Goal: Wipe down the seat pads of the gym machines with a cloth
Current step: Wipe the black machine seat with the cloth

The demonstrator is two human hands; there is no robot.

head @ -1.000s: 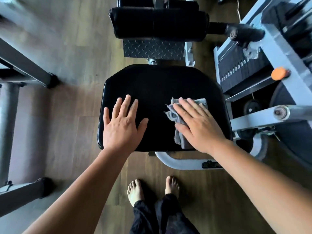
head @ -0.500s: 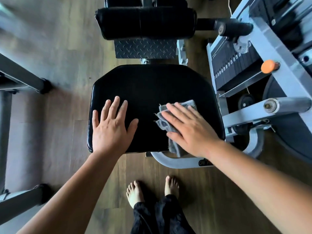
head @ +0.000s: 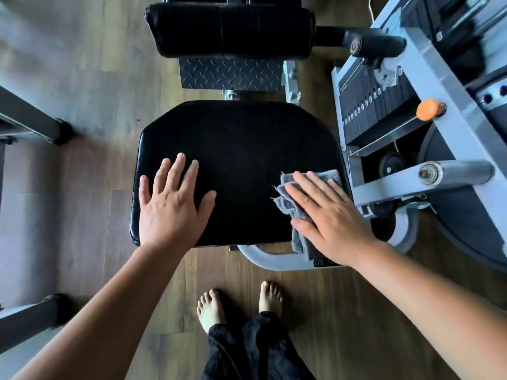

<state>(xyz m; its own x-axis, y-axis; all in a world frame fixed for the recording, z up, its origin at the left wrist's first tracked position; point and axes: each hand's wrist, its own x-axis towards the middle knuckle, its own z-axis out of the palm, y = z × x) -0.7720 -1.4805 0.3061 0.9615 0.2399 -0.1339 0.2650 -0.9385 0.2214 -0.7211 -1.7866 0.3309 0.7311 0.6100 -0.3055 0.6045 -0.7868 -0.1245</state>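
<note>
A black padded seat [head: 241,149] of a gym machine fills the middle of the head view. My left hand [head: 171,207] lies flat on the seat's near left part, fingers spread, with nothing under it. A crumpled grey cloth [head: 288,198] sits at the seat's near right corner, one end hanging over the front edge. My right hand [head: 329,218] presses flat on top of that cloth, covering most of it.
A black roller pad [head: 230,28] and a checker-plate footrest [head: 230,74] lie beyond the seat. The grey frame with weight stack [head: 367,105], an orange knob [head: 428,109] and a steel tube [head: 455,172] crowd the right. Another machine's legs [head: 30,124] stand left. My bare feet [head: 211,308] are on the wooden floor.
My right hand has slid the cloth to the right, from the seat's middle to its near right corner. The left hand has stayed planted on the seat.
</note>
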